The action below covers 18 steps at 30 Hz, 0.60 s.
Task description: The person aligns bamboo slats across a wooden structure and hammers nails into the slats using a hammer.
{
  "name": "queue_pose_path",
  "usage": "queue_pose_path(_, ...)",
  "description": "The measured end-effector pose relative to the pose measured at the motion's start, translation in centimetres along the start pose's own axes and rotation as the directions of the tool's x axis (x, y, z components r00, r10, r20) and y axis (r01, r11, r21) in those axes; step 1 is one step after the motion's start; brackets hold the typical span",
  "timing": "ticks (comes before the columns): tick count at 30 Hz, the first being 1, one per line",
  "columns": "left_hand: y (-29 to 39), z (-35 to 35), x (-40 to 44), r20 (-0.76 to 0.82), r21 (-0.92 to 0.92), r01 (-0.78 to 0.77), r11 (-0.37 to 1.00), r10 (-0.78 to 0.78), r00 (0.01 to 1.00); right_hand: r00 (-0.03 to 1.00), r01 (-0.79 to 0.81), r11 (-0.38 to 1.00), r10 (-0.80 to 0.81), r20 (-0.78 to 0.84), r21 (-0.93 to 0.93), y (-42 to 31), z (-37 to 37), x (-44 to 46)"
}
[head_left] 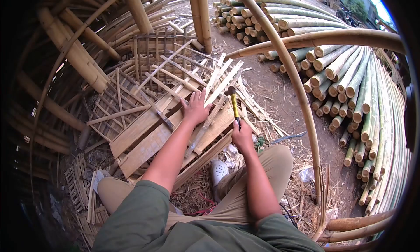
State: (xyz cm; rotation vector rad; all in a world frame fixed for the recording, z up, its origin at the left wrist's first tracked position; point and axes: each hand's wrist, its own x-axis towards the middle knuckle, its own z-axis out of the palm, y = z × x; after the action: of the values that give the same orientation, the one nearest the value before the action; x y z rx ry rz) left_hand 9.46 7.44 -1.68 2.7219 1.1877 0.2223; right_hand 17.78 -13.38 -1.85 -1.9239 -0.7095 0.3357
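My left hand lies with its fingers spread on the wooden boards, beside pale bamboo strips. In my right hand is a hammer with a yellow and black handle, its head up near the strips. Under both hands are wide wooden planks, set side by side with gaps between them. A lattice of thin slats lies to the left of the planks. A narrow slat runs across the planks between my hands.
Stacked bamboo poles fill the right side and back. A curved bamboo pole arches close on my right. Thick bamboo posts stand at the left. A curved blade lies right of my right hand. Shavings cover the ground.
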Motion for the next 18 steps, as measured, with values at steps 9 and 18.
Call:
queue_pose_path(9, 1.1, -0.2, -0.9, -0.117, 0.009, 0.219, 0.976, -0.217, 0.969, 0.995, 0.042, 0.987, -0.055, -0.080, -0.157, 0.3, 0.9, 0.1)
queue_pose_path(18, 1.6, -1.2, -1.5, -0.004, 0.002, 0.271, 0.963, -0.271, 0.963, 0.991, 0.087, 0.946, -0.114, -0.067, -0.312, 1.1, 1.7, 0.3)
